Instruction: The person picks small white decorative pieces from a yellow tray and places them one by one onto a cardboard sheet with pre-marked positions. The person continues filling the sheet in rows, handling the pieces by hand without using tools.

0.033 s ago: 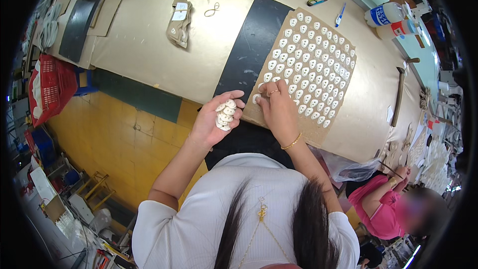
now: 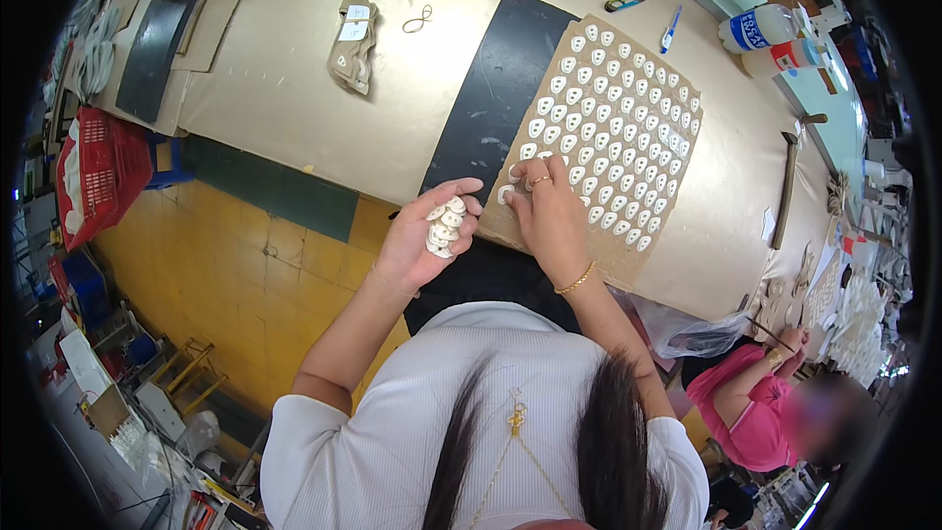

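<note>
A blue pen point(image 2: 671, 31) and a hammer point(image 2: 785, 196) lie on the table point(image 2: 265, 59). A red basket point(image 2: 110, 162) is at the left.

Small white rounded pieces point(image 2: 444, 233): a loose cluster in the left hand point(image 2: 407, 238), slanting rows on brown cardboard point(image 2: 610, 257)

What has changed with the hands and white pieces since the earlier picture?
Nothing visibly changed: no clear move, grab or release. The left hand still cups its small white pieces; the right hand is still at the near-left part of the brown sheet bearing rows of similar pieces.
</note>
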A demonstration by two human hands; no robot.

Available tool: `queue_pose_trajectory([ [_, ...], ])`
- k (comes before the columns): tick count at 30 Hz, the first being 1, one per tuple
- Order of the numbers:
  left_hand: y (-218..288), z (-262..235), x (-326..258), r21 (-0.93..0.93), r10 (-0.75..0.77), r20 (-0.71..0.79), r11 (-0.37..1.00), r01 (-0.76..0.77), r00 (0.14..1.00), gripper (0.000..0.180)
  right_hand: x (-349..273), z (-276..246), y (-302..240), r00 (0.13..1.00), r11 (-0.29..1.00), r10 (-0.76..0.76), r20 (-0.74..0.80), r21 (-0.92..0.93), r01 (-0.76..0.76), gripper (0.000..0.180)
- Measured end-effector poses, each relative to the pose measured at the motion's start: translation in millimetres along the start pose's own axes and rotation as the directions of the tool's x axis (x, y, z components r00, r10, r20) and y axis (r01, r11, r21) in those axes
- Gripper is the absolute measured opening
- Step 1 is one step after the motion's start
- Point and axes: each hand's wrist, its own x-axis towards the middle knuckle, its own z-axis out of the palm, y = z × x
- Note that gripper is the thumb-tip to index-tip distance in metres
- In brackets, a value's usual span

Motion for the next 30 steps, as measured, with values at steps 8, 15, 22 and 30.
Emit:
queue_pose_trajectory([
  [8, -1, 7, 10, 0.168, -0.046, 0.128, 0.986, 0.024, 0.991, 0.041, 11, -21, 1, 0.988, 0.894, -0.008, 0.152, 0.443, -0.061, 0.019],
  [15, -13, 22, 13, 0.373, 0.096, 0.123, 0.918, -0.136, 0.988, 0.051, 3, -6, 7, 0.969, 0.817, 0.031, 0.244, 0.552, -0.165, 0.026],
  [22, -21, 13, 15, 0.302, -0.004, 0.181, 0.952, -0.052, 0.983, 0.053, 0, -10, 18, 0.896, 0.462, 0.027, 0.443, 0.79, -0.404, 0.014],
  [30, -11, 7, 18, 0.015, -0.039, 0.142, 0.999, 0.038, 0.989, 0.043, -5, -19, 32, 0.944, 0.472, 0.109, 0.312, 0.82, -0.325, 0.022],
])
